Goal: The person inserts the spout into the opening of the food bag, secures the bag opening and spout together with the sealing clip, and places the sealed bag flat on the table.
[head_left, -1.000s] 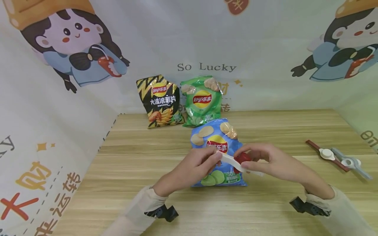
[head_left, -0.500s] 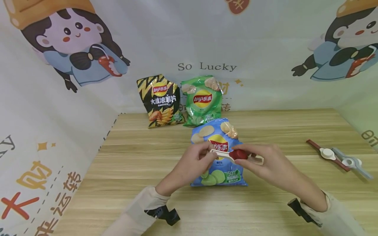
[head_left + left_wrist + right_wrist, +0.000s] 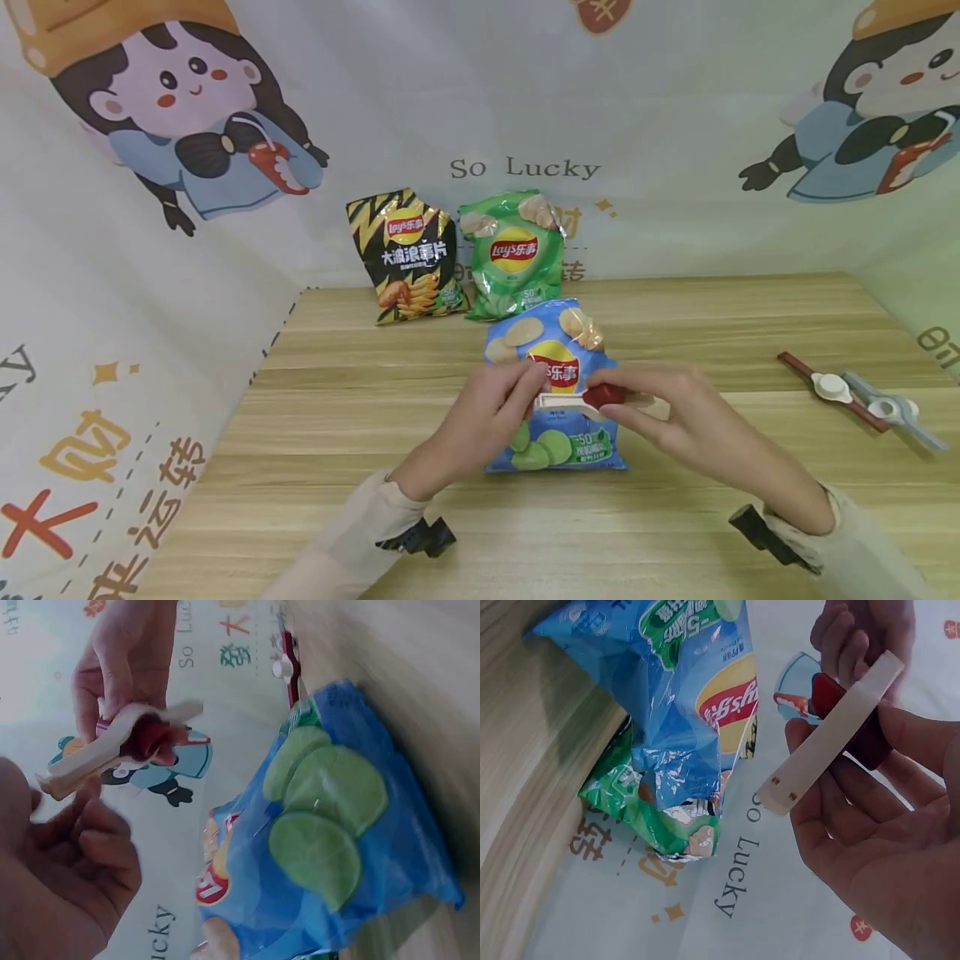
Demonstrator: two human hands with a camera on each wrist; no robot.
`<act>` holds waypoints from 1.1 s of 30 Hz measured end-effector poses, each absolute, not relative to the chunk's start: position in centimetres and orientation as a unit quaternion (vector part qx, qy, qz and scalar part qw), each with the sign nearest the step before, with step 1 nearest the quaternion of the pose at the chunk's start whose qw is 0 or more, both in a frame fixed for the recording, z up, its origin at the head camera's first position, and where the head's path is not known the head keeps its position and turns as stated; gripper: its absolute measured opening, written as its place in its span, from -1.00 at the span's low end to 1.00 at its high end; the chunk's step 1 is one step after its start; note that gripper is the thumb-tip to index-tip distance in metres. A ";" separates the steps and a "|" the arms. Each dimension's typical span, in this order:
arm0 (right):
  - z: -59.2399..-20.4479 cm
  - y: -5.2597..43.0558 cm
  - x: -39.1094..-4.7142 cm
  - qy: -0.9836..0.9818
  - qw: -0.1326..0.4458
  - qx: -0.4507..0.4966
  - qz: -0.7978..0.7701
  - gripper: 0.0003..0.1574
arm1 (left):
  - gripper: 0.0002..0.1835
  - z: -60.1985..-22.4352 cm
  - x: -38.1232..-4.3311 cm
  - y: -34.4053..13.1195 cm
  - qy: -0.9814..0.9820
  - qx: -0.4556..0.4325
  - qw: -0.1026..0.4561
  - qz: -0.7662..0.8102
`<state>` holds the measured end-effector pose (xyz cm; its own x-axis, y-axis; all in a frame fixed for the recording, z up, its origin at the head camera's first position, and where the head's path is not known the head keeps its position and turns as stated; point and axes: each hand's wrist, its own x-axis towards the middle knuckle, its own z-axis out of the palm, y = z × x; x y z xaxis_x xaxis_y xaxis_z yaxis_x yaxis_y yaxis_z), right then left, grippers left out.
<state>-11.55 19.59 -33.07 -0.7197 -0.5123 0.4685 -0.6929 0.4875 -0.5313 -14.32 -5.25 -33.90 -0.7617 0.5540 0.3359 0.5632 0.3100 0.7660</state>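
Mid-frame, in front of the blue bag [image 3: 558,440], my right hand [image 3: 697,408] is pinching the red-and-white clip [image 3: 562,402], my left hand [image 3: 483,421] apparently pinching its left end. The wooden table [image 3: 337,408] is stretching wide toward frame left.

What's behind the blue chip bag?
Behind the blue bag, the green bag shows, with the black-and-yellow bag beside it. Whatever the blue bag itself covers cannot be seen.

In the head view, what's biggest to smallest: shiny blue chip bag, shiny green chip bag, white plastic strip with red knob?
Blue chip bag
Green chip bag
White plastic strip with red knob, partly hidden
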 end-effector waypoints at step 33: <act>-34.4 16.8 -10.1 -0.812 0.341 0.425 0.207 -0.41 | -0.66 -34.0 -13.6 -4.6 -0.729 -0.318 0.013 -0.606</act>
